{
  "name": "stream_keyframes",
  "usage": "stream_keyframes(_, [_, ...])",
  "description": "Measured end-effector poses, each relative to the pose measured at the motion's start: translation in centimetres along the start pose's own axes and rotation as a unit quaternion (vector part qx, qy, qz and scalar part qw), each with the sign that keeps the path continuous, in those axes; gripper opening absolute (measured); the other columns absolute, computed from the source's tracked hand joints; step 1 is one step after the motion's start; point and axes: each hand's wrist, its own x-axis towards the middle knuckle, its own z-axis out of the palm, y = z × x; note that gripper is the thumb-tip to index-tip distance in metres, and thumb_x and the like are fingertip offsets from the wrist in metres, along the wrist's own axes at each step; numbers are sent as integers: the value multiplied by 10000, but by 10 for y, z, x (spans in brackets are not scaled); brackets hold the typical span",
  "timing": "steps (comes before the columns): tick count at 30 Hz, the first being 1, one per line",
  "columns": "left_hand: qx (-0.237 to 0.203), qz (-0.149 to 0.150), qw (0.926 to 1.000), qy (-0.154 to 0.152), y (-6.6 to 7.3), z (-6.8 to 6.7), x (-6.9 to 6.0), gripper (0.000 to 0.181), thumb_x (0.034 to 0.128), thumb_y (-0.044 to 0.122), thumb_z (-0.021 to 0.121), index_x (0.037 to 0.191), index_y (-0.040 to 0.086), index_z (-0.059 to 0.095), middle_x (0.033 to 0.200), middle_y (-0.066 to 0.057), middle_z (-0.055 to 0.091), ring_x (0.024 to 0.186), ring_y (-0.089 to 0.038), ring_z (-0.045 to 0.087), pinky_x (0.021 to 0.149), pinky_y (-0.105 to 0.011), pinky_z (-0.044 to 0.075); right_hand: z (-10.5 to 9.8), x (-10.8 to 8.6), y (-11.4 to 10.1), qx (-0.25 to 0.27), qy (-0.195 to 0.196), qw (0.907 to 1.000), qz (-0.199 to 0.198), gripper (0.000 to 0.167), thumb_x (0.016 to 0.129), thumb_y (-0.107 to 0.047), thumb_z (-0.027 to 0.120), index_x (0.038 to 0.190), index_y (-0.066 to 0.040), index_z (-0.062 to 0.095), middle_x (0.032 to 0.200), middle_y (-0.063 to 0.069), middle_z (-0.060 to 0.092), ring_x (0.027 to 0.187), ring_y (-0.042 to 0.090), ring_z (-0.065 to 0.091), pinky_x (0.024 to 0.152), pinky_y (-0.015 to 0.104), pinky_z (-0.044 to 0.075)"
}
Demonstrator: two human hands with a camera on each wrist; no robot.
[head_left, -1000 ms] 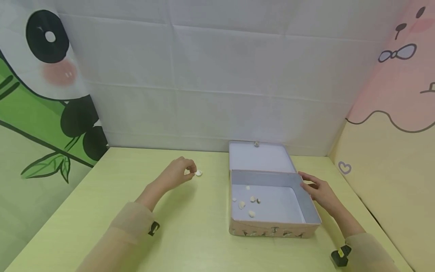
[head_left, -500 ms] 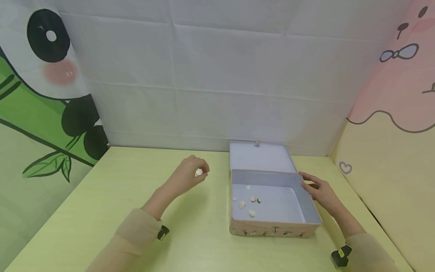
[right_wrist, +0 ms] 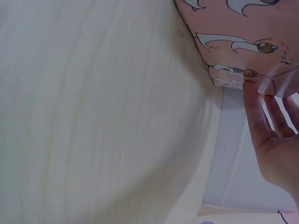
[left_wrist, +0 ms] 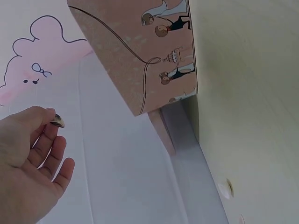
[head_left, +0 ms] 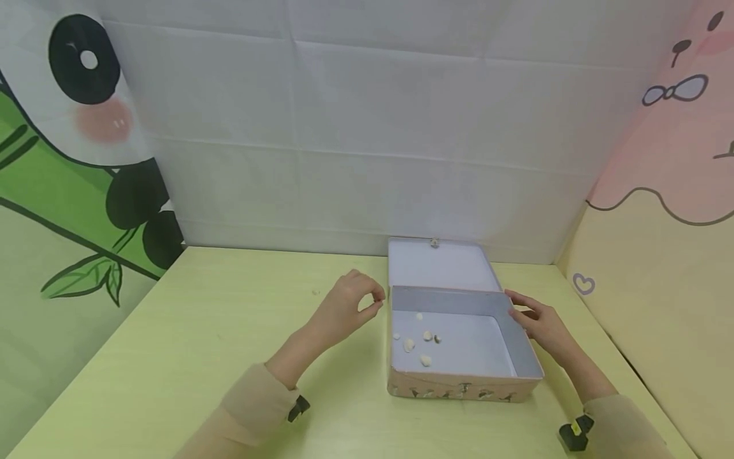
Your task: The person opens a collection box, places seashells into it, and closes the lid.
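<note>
My left hand hovers just left of the box. In the left wrist view, its thumb and index finger pinch a small seashell with dark markings; in the head view that shell is hidden by the fingers. A pink tin box with a pale inside stands with its lid swung back. Several small seashells lie on its floor, among them a pale shell near the front. My right hand touches the box's right wall near the back corner, its fingers fairly straight in the right wrist view.
A white shell and part of a smaller one lie on the table in the left wrist view. The pale yellow table meets a white cloth backdrop behind, with printed cartoon panels at both sides.
My left hand has moved right from beside the loose shells to near the box's left edge, carrying the pinched seashell. The right hand and box have stayed in place.
</note>
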Motion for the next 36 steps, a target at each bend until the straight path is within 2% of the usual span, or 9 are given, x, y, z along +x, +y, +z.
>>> stream_keyframes(5, [-100, 164, 9998, 72, 8, 14, 4, 134, 792, 23, 721, 857, 112, 645, 843, 42, 664, 851, -147, 552, 828, -314, 464, -1, 0, 1, 61, -10, 10000, -32, 562, 971, -338, 518, 1450, -87, 365, 1444, 243, 354, 938, -62, 518, 717, 263, 526])
stream_keyframes(10, [-175, 178, 9995, -199, 14, 30, 6, 114, 810, 55, 717, 871, 126, 653, 855, 55, 660, 880, -123, 546, 811, -281, 464, -2, 0, 2, 98, -10, 9999, -65, 567, 972, -337, 516, 1449, -73, 360, 1441, 254, 352, 951, -35, 528, 717, 253, 530])
stream_keyframes(18, [-100, 31, 9967, -801, 17, 53, 9, 82, 826, 92, 709, 891, 127, 673, 859, 52, 663, 880, -116, 546, 845, -260, 463, -2, 0, -1, 150, -22, 9999, -18, 564, 976, -310, 514, 1456, -69, 343, 1446, 265, 340, 1120, 321, 534, 725, 255, 535])
stream_keyframes(24, [-85, -186, 9940, -1077, 13, 65, 11, 77, 837, 117, 704, 909, 129, 677, 885, 58, 668, 905, -119, 546, 860, -281, 457, -2, -1, -3, 143, -36, 9999, -4, 557, 981, -297, 508, 1459, -66, 337, 1447, 270, 334, 1153, 388, 503, 722, 259, 533])
stream_keyframes(25, [-120, -232, 9937, -1094, 12, 66, 11, 81, 838, 118, 704, 915, 123, 679, 892, 55, 669, 914, -124, 547, 866, -288, 457, -2, -1, -3, 133, -35, 9999, -9, 557, 980, -299, 509, 1458, -67, 340, 1446, 269, 337, 1149, 381, 507, 722, 261, 534])
stream_keyframes(27, [-146, -271, 9934, -1108, 12, 66, 13, 89, 837, 118, 705, 922, 115, 680, 902, 47, 673, 932, -134, 556, 880, -298, 456, -2, 0, -2, 77, -27, 10000, -6, 559, 976, -314, 513, 1455, -77, 349, 1443, 260, 348, 1103, 252, 550, 720, 262, 533])
stream_keyframes(32, [-122, -329, 9934, -1092, 13, 59, 14, 100, 835, 126, 707, 931, 123, 680, 909, 41, 673, 940, -138, 561, 871, -290, 462, -2, -1, -3, 16, -49, 10000, -6, 558, 977, -323, 510, 1457, -87, 350, 1444, 255, 351, 1101, 246, 547, 712, 264, 525])
stream_keyframes(34, [-134, -376, 9933, -1087, 13, 54, 13, 110, 835, 131, 708, 940, 119, 681, 917, 37, 673, 936, -145, 559, 862, -293, 463, -2, -1, -4, 35, -63, 10000, -20, 554, 980, -312, 506, 1459, -84, 344, 1446, 262, 345, 1127, 330, 524, 708, 262, 526])
stream_keyframes(36, [-173, -463, 9925, -1122, 13, 48, 13, 124, 834, 131, 709, 953, 109, 681, 932, 29, 676, 938, -160, 562, 859, -301, 465, -3, -1, -3, 88, -78, 9999, -32, 554, 980, -305, 507, 1459, -80, 343, 1446, 263, 343, 1091, 244, 548, 705, 258, 529])
